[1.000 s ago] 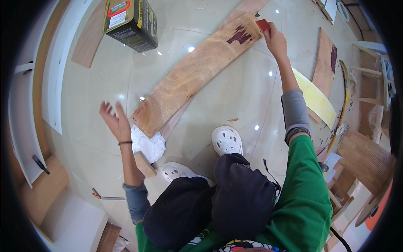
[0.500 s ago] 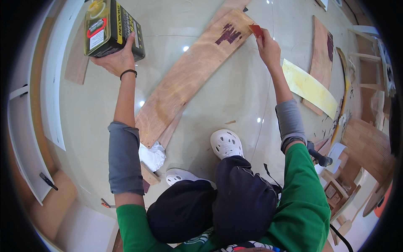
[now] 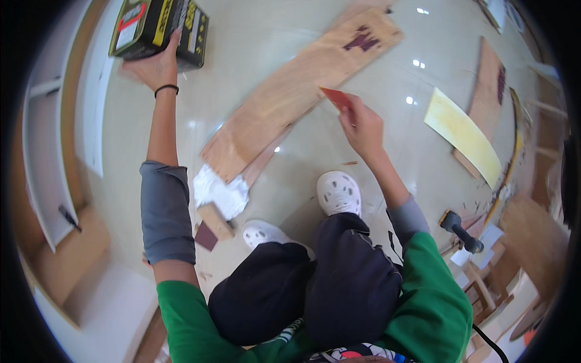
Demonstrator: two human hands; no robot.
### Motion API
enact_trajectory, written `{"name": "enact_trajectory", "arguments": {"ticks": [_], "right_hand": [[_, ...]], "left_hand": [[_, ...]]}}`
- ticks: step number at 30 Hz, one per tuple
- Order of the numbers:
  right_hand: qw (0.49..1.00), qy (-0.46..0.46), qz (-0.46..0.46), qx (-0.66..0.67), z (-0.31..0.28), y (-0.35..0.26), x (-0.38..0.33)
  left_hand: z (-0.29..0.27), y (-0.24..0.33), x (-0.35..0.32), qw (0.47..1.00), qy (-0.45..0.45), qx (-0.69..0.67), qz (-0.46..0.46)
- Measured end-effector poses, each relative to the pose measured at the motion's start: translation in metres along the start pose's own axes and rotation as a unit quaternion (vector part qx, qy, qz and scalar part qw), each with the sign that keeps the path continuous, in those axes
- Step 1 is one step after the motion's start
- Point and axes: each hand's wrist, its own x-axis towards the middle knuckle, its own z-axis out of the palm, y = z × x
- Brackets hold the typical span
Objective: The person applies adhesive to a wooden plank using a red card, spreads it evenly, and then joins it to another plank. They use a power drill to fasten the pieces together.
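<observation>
- Left hand (image 3: 156, 68) against near side of rectangular metal can (image 3: 192, 37), thumb up its face — other fingers hidden, can't tell if clamped.
- Right hand (image 3: 365, 127) pinching red-brown flat scraper (image 3: 338, 98); corner at wooden plank (image 3: 272, 106) edge, contact unclear.
- Risks: one-sided push could tip can; loose pinch could drop scraper — or its corner nicks plank.

We note a yellow sheet (image 3: 465, 138) partly overlapping a narrow plank (image 3: 486, 88) at right; a dark hand tool (image 3: 465, 234) below them; left of centre, crumpled white cloth (image 3: 223, 195), touching a wood block (image 3: 216, 222); a dark red square (image 3: 206, 238) just beside that block.
</observation>
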Motion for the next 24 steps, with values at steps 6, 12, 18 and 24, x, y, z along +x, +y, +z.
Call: {"name": "enact_trajectory", "arguments": {"ticks": [6, 12, 18, 24], "right_hand": [[0.979, 0.033, 0.096, 0.174, -0.008, -0.035, -0.014], [0.911, 0.019, 0.088, 0.403, 0.026, -0.064, 0.015], [0.867, -0.029, 0.097, 0.488, 0.063, -0.108, -0.002], [0.866, -0.043, 0.141, 0.477, 0.077, -0.11, -0.024]], "left_hand": [[-0.134, 0.05, 0.032, 0.914, -0.125, 0.288, 0.258], [-0.217, 0.096, -0.013, 0.851, -0.344, 0.271, 0.29], [-0.244, 0.126, -0.05, 0.666, -0.467, 0.411, 0.411], [-0.239, 0.141, -0.06, 0.584, -0.504, 0.458, 0.441]]}}
